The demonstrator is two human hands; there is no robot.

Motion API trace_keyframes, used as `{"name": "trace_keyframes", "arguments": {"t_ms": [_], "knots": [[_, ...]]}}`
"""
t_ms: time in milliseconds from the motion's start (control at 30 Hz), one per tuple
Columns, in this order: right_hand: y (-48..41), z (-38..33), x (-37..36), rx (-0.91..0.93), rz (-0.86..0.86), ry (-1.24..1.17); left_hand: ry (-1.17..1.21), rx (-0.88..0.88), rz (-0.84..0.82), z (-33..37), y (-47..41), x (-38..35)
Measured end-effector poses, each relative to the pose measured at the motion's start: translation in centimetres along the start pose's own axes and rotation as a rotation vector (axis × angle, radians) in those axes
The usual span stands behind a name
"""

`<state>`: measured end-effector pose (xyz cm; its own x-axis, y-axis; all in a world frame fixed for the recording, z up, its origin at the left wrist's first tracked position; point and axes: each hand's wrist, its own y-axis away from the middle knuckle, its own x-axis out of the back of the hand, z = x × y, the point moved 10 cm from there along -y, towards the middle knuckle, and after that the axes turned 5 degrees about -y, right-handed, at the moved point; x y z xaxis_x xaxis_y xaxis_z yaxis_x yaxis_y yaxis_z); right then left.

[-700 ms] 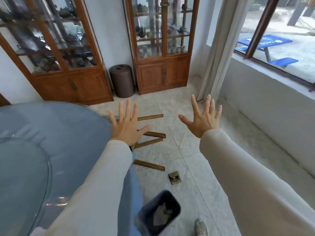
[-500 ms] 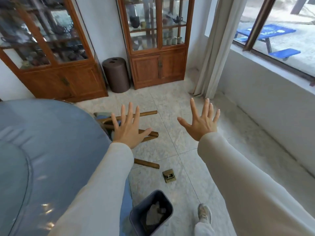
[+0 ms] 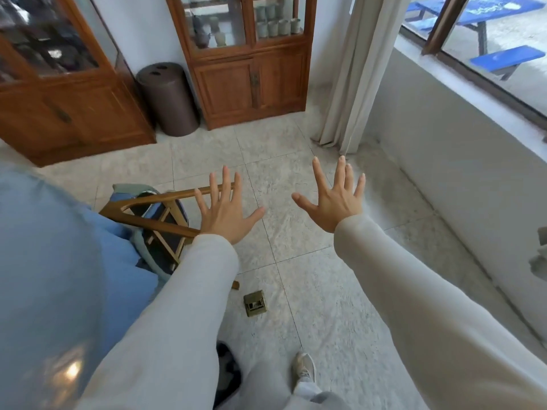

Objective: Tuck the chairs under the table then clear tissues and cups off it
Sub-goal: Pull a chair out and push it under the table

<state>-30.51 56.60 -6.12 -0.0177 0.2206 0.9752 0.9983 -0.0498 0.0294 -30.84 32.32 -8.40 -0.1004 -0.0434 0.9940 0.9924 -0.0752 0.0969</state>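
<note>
A wooden chair [image 3: 154,220] with a curved brown frame and a dark blue seat cushion is sitting partly tucked under the round table [image 3: 44,261], whose blue cloth is lying beneath a glossy clear cover at the left. The left hand [image 3: 226,213] is hovering over the chair's near end with fingers fanned wide, gripping nothing; whether it is touching the wood cannot be told. The right hand [image 3: 334,199] is spreading just as wide over the bare floor tiles [image 3: 296,179], empty. The left sleeve [image 3: 165,321] is covering the chair's lower legs and part of a dark bin [image 3: 226,374] by the shoe [image 3: 305,369].
</note>
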Motion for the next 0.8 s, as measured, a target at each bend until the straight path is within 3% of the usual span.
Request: {"name": "trace_keyframes", "arguments": {"t_ms": [233, 433, 800], "knots": [[-9.9, 3.1, -1.1, 0.005, -0.060, 0.051, -0.008, 0.075, -0.023, -0.3, -8.5, 0.1], [-22.6, 1.8, -1.8, 0.060, -0.057, 0.088, 0.027, 0.176, -0.009, -3.3, -18.7, 0.1], [-49.0, -11.0, -3.0, 0.305, -0.106, 0.118, 0.119, 0.465, -0.017, -14.7, -37.4, 1.7]]}}
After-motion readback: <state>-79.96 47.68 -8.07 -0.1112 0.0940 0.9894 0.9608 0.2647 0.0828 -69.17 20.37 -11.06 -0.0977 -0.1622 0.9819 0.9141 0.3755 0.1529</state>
